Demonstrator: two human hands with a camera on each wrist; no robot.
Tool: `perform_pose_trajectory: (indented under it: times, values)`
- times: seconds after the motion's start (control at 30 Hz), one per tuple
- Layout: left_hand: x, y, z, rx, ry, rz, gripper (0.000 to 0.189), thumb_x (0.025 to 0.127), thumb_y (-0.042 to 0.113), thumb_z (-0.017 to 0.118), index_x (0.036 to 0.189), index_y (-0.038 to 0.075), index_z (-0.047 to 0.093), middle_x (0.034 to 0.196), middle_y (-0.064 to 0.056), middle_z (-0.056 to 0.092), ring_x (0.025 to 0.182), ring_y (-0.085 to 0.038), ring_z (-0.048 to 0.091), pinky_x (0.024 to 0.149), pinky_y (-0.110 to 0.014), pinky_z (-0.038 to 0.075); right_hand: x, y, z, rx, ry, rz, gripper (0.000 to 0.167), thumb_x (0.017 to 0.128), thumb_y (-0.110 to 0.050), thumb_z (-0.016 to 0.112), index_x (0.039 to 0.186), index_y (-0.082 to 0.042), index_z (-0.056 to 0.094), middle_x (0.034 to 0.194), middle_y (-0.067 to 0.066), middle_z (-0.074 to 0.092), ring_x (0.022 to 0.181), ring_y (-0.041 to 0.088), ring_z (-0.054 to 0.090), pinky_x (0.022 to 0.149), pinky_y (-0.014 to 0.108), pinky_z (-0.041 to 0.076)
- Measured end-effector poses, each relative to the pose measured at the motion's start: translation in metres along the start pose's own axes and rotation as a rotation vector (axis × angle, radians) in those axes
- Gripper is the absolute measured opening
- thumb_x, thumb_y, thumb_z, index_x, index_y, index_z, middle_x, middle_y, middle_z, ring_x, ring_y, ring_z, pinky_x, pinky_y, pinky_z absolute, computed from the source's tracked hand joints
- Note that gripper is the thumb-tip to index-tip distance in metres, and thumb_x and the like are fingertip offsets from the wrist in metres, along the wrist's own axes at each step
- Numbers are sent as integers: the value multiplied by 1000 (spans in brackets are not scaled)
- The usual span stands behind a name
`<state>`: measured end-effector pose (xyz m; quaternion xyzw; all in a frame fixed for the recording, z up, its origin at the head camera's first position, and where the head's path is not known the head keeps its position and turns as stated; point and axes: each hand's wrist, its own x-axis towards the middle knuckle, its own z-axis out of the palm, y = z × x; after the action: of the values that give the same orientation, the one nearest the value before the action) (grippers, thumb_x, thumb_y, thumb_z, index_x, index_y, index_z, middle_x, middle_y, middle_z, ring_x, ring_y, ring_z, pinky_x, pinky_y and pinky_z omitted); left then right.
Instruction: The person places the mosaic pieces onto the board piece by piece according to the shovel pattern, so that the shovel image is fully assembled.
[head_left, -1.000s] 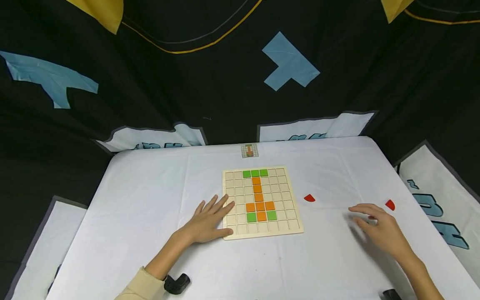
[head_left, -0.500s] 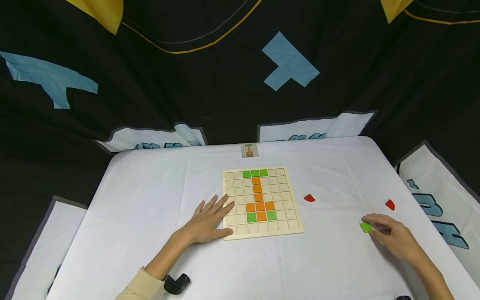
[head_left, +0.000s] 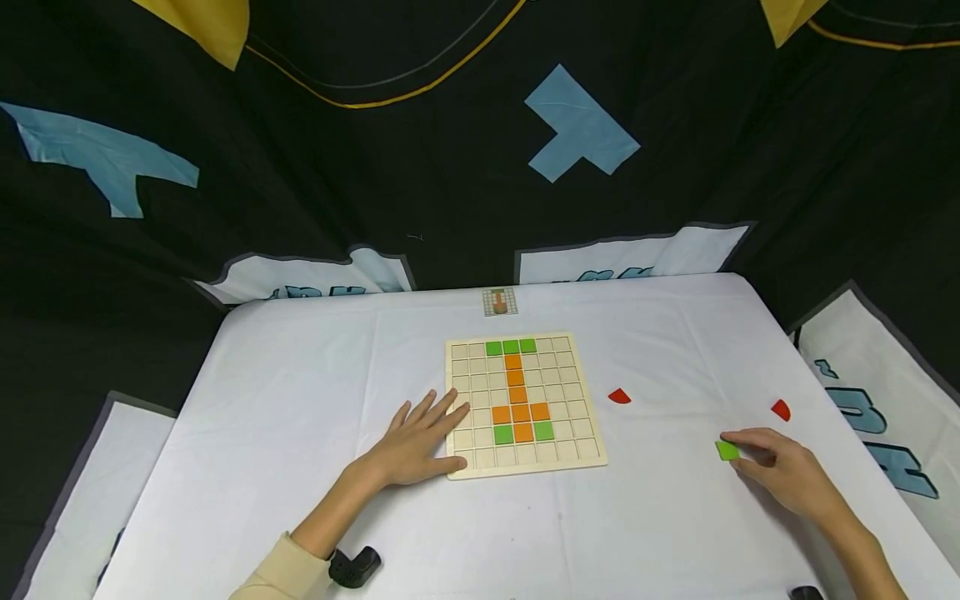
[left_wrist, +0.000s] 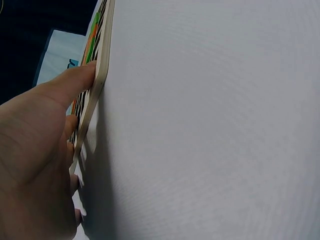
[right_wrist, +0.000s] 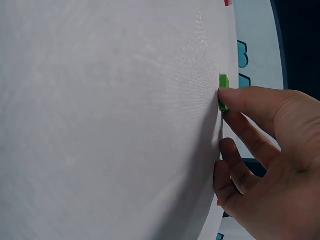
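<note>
A pale wooden grid board (head_left: 472, 462) lies mid-table, with several orange tiles (head_left: 517, 394) and green tiles (head_left: 511, 347) set in its squares. My left hand (head_left: 408, 446) rests with spread fingers on the board's left edge; the left wrist view shows the thumb (left_wrist: 80, 80) on the rim. Right of the board, my right hand (head_left: 783, 471) pinches a green square tile (head_left: 727, 451) between thumb and finger, at or just above the cloth. In the right wrist view the same green tile (right_wrist: 223, 80) shows edge-on at the fingertips, partly covered by them.
One red quarter-round piece (head_left: 619, 397) lies just right of the board, another red piece (head_left: 781, 409) beyond my right hand. A small pattern card (head_left: 499, 302) sits behind the board. The white-clothed table (head_left: 300, 375) meets a dark curtain (head_left: 450, 183) at the back.
My right hand has moved right and toward me from its earlier place, where no green tile showed, and now pinches the tile, shifting slightly left lately. The left hand has stayed on the board.
</note>
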<state>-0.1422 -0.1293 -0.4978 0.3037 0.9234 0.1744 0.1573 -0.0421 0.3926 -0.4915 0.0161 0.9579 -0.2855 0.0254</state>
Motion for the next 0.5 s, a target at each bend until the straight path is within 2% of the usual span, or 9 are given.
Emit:
perform_pose_trajectory:
  times: [0.07,0.17,0.27,0.37,0.5]
  values:
    - [0,0,0,0,-1,1,81,94,57,59,159,19,29,166,-7,12,151,-35,4,115,-63,3,1,-2,-1,-3,-7,3,35,85,-5,76,120,-1,71,116,21,65,103,38,62,75,18,51]
    - [0,0,-1,-1,-3,3,81,94,57,59,159,19,29,166,-7,12,151,-35,4,115,-63,3,2,-3,0,-14,-10,-3,34,85,-6,78,118,-1,72,114,21,65,103,40,62,82,37,57]
    - [-1,1,-1,-6,-3,5,81,94,57,59,159,19,30,166,-7,12,151,-35,4,115,-63,3,4,-6,1,-18,-9,-24,34,84,-6,79,117,0,72,113,21,66,104,40,62,85,53,53]
    - [-1,1,-1,-6,-4,6,81,94,57,59,159,19,29,166,-7,12,151,-35,3,115,-64,3,6,-11,3,-13,7,-62,34,84,-7,80,116,0,72,113,19,66,104,38,62,85,53,52]
    - [-1,1,-2,-4,-1,9,81,94,57,58,159,19,29,166,-8,12,151,-36,4,115,-64,3,11,-24,4,-8,55,-135,35,82,-8,82,115,-3,74,112,13,68,104,28,62,83,32,55]
